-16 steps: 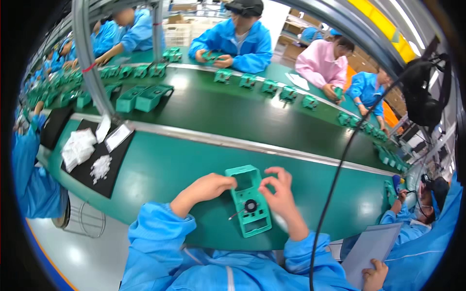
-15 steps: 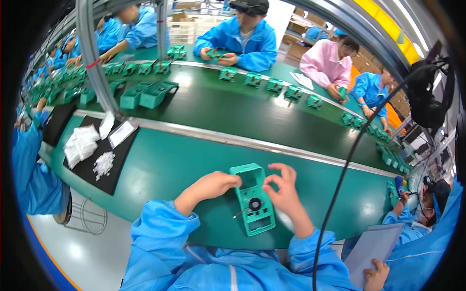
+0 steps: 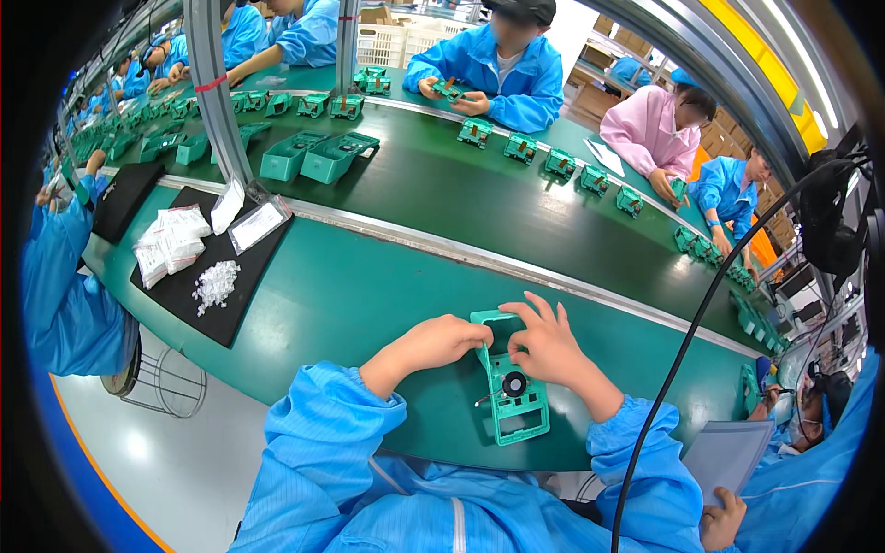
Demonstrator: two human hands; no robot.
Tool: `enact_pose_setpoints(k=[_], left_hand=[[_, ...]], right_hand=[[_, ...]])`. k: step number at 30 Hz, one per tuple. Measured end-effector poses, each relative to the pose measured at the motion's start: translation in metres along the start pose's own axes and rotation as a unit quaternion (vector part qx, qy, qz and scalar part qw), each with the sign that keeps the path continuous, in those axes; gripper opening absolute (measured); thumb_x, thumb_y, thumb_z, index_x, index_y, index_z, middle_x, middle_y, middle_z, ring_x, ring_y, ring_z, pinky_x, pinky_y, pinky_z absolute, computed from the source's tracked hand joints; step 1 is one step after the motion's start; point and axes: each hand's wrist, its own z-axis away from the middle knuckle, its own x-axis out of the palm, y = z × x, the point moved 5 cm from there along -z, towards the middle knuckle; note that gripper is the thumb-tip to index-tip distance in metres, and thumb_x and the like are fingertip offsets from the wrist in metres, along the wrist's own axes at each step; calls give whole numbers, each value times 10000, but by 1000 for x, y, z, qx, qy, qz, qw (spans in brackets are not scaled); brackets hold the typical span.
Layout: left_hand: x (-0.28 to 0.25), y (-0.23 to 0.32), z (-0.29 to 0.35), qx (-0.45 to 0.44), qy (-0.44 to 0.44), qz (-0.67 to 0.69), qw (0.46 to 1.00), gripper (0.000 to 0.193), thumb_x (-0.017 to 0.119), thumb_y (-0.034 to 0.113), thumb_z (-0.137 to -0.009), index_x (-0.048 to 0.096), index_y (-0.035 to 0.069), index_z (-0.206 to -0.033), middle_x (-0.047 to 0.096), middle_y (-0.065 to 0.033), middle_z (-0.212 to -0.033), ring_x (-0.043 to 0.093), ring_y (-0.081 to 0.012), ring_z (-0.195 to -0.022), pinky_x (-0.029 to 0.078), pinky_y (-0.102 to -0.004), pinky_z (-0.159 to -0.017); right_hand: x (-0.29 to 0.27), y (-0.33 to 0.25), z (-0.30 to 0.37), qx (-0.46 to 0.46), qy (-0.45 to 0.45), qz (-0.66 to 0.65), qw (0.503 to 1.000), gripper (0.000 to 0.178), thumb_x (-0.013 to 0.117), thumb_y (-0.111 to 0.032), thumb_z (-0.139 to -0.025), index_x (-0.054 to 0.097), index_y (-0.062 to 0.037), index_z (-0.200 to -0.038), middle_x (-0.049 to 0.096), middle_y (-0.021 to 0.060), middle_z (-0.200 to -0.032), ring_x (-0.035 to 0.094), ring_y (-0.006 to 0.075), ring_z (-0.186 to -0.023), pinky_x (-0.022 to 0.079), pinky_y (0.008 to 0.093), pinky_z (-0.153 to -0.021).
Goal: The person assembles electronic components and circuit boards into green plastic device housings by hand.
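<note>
Inside the green housing (image 3: 518,412), a round black component (image 3: 514,384)

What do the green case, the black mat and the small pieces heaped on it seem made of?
Green case: probably moulded plastic, satin; evenly coloured, thin-walled. Black mat: perhaps rubber or foam; dull, flat. Small pieces: likely clear or whitish plastic; they glint, but are too small to be sure.
</note>
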Motion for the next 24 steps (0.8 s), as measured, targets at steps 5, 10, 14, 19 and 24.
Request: enact_pose_setpoints(k=[5, 10, 14, 19, 24], left_hand=[[-3, 6, 0, -12, -1, -22, 1000, 110, 512, 97, -766, 569, 124, -856, 583, -76, -741, 559, -279, -683, 434, -370, -596], [-3, 4, 1, -13, 1, -41, 999, 114, 523, 94, -755, 573, 134, -849, 578, -74, -727, 557, -271, -691, 433, -374, -593], [-5, 10, -1, 7, 19, -43, 999, 116, 526, 90, -750, 575, 134, -845, 574, -76, -718, 556, -268, -694, 432, -376, -591], [-3, 6, 0, 22, 30, -59, 998, 99, 505, 147, -776, 578, 154, -841, 586, -80, -741, 561, -272, -691, 441, -376, -588], [-2, 3, 2, 18, 34, -58, 998, 109, 506, 144, -771, 585, 153, -847, 591, -82, -757, 564, -273, -700, 444, -372, -596]], right_hand=[[-1, -3, -3, -24, -8, 45, 999, 27, 597, -74, -608, 602, -83, -583, 370, 61, -1218, 222, 345, -1208, 189, 622, -915], [3, -8, -7, -50, -31, 76, 995, 22, 588, -65, -594, 607, -61, -605, 366, 107, -1207, 243, 370, -1189, 196, 615, -914], [0, -10, -4, -60, -5, 108, 992, 99, 592, -57, -573, 602, -28, -668, 374, 150, -1166, 267, 384, -1165, 213, 602, -909], [0, -12, -10, -45, 46, 133, 989, 104, 590, -31, -568, 584, -22, -671, 407, 138, -1094, 373, 363, -1052, 299, 548, -852], [-6, -5, -15, -92, 1, 123, 988, 123, 653, -150, -612, 574, -67, -656, 446, 63, -980, 481, 242, -834, 366, 355, -660]])
